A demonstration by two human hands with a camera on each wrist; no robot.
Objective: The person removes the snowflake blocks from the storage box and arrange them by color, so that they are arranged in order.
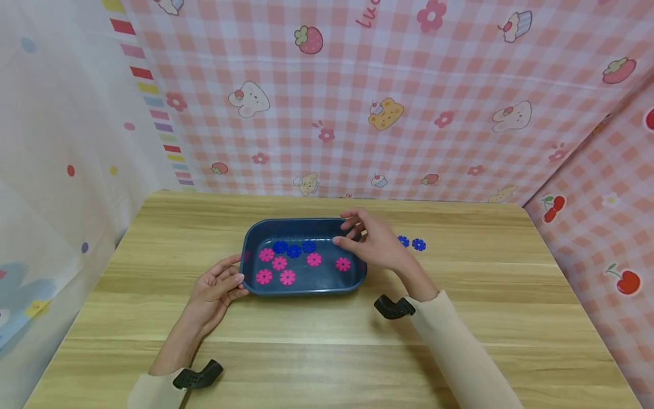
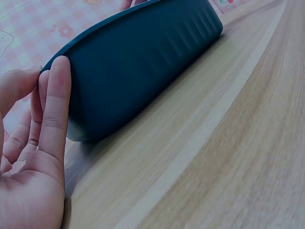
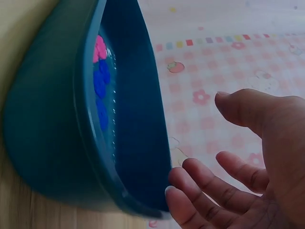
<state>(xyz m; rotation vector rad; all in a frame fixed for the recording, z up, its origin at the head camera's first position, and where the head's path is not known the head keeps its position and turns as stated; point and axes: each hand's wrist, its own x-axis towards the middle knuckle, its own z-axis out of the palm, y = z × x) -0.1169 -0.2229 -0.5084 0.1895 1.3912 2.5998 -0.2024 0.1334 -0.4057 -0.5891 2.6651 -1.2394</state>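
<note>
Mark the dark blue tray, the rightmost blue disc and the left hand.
Dark blue tray [image 1: 317, 279]: head view, bare inner floor.
Rightmost blue disc [image 1: 419, 245]: head view, middle of its face.
Left hand [image 1: 213, 292]: head view, middle of the hand.

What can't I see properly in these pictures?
Head view: far right corner of the tray, behind the right hand.
Left wrist view: blue discs and pink discs inside, hidden by the tray's wall.
Left wrist view: part of the left hand, cut off by the bottom edge.
Right wrist view: one tray end, cut off by the top edge.
</note>
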